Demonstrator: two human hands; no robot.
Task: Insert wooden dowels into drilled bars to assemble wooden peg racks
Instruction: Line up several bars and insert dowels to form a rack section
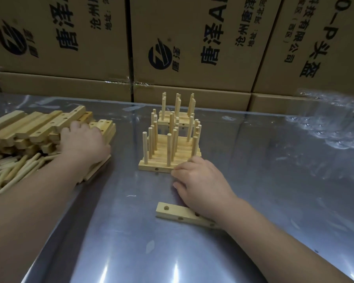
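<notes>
Several finished peg racks [161,160] stand in rows at the table's middle, dowels upright. My right hand [200,180] grips the right end of the front rack's bar with curled fingers. A loose drilled bar [172,213] lies flat just in front, partly under my right wrist. On the left is a pile of drilled bars [39,127]. My left hand [84,141] lies on its right side, fingers curled over a bar there. Loose dowels [10,172] are heaped in front of that pile, below my left forearm.
The table [274,190] is covered in shiny clear plastic sheet. Printed cardboard boxes [192,48] form a wall along the far edge. Crumpled clear plastic [333,123] lies at the back right.
</notes>
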